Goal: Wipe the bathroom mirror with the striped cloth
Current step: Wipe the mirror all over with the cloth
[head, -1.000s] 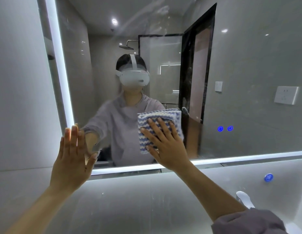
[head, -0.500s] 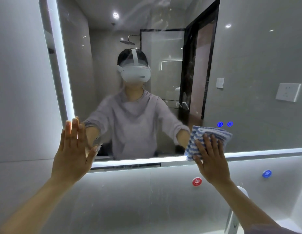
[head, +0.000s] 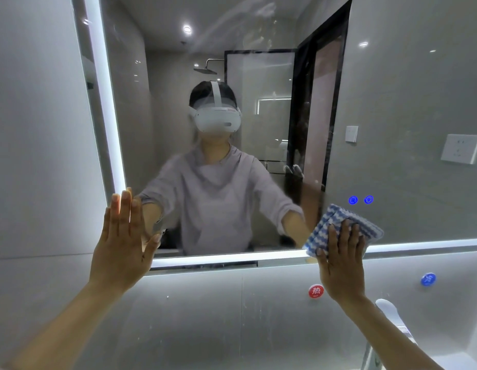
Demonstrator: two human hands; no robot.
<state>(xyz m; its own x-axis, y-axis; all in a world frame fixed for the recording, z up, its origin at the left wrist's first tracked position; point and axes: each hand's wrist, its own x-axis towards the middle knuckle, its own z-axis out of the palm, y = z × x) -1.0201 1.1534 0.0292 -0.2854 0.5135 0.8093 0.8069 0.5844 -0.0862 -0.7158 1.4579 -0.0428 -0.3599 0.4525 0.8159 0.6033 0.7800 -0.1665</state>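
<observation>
Pressing the striped cloth under straight, spread fingers against the mirror edge, seemingly for even contact, the right grip wipes while the left grip, flat and empty, apparently braces far leftward.

Folded blue-and-white striped cloth flat on streaky mirror, bottom edge

the right hand covers much of the folded blue-and-white striped cloth, and the right forearm hides part of the white tap.
</observation>
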